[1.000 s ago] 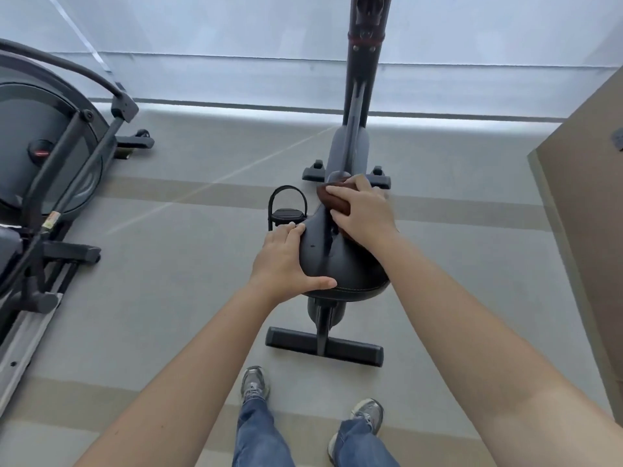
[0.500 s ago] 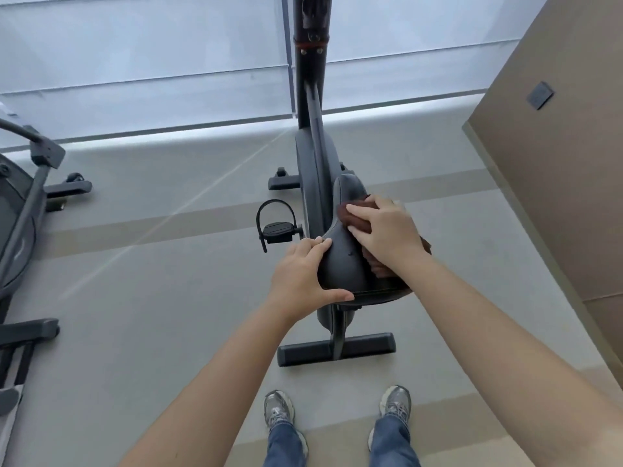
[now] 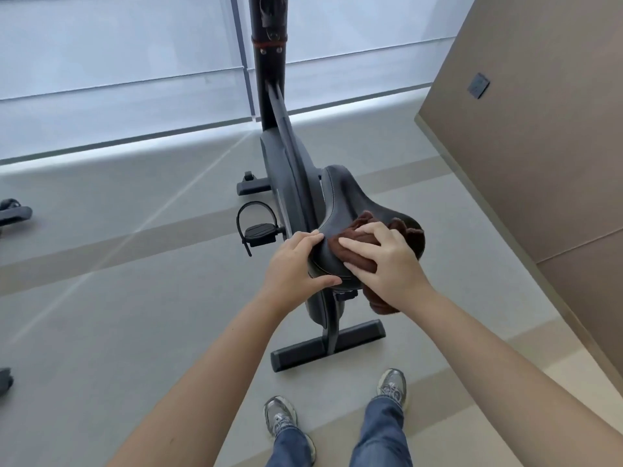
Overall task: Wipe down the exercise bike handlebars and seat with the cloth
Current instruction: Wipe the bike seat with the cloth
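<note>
The black exercise bike [image 3: 290,163] stands in front of me, its black seat [image 3: 340,203] pointing away. A brown cloth [image 3: 362,230] lies over the wide rear part of the seat, with a fold hanging off the back edge. My right hand [image 3: 384,261] presses flat on the cloth. My left hand [image 3: 296,264] grips the seat's left rear edge, thumb under the rim. The handlebars are out of view above the black post [image 3: 269,45].
The bike's rear floor bar [image 3: 327,345] lies just ahead of my shoes [image 3: 279,416]. A pedal with a strap [image 3: 258,229] sticks out to the left. A brown wall [image 3: 539,129] runs along the right. Parts of another machine [image 3: 13,214] show at the left edge.
My right hand has drawn the cloth back from the seat's nose to its wide rear part. My view has swung right, so the other machine has slid nearly out of frame.
</note>
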